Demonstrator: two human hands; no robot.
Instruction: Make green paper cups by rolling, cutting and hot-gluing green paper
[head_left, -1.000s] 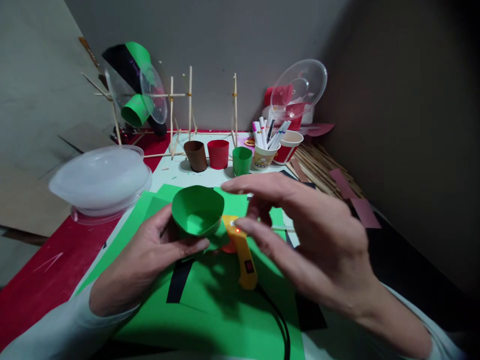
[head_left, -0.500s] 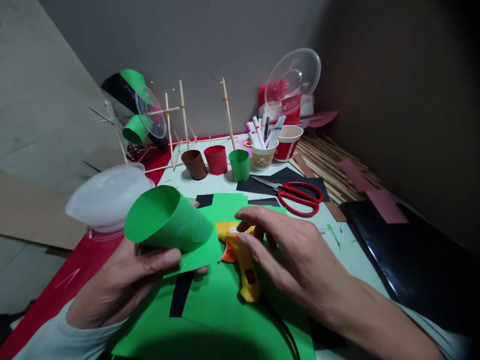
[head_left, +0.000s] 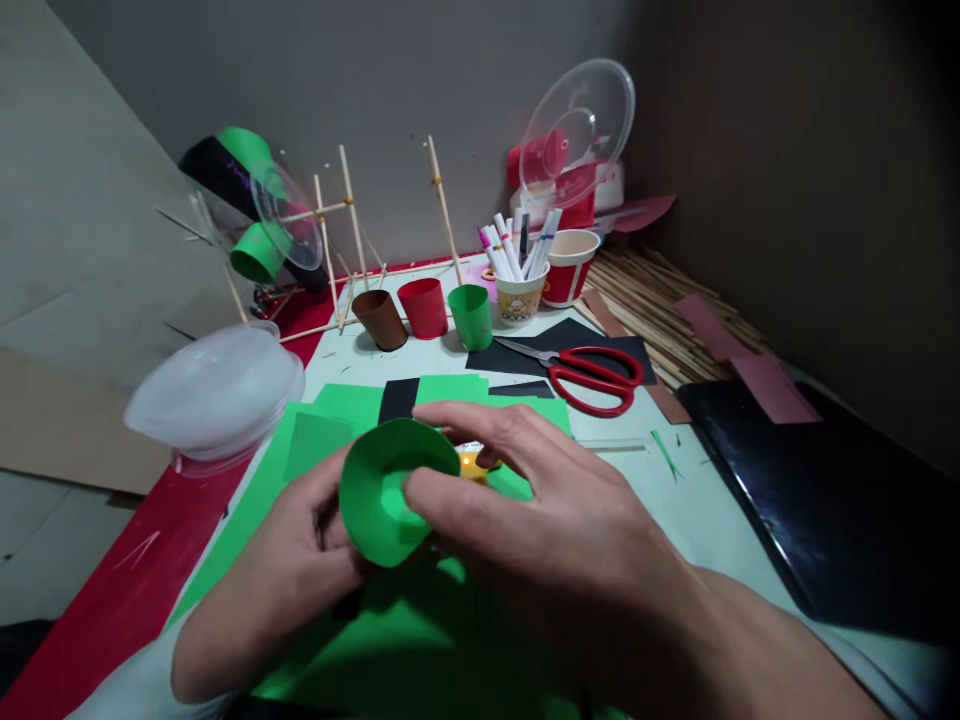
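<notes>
My left hand [head_left: 277,560] is closed around a green paper cup [head_left: 358,500], its round opening tilted up toward me. My right hand [head_left: 517,490] grips the same cup's rim from the right, the thumb inside the opening and the fingers along the far outer side. Just behind the right fingers, a small part of a yellow glue gun [head_left: 474,464] shows; the rest is covered by the hand. Beneath both hands lie green paper sheets [head_left: 240,540], with a black paper strip [head_left: 398,400] beyond the cup.
Scissors with red handles [head_left: 600,380] lie on black paper. Behind stand a brown paper cup [head_left: 380,320], a red one [head_left: 424,308], a green one [head_left: 471,318] and a cup of markers [head_left: 521,295]. Plastic bowls [head_left: 214,395] sit left, wooden sticks [head_left: 660,310] right.
The green cup has moved right and down and turned so its opening faces me. My right hand has left the glue gun and taken hold of the cup's rim. The view has shifted slightly.
</notes>
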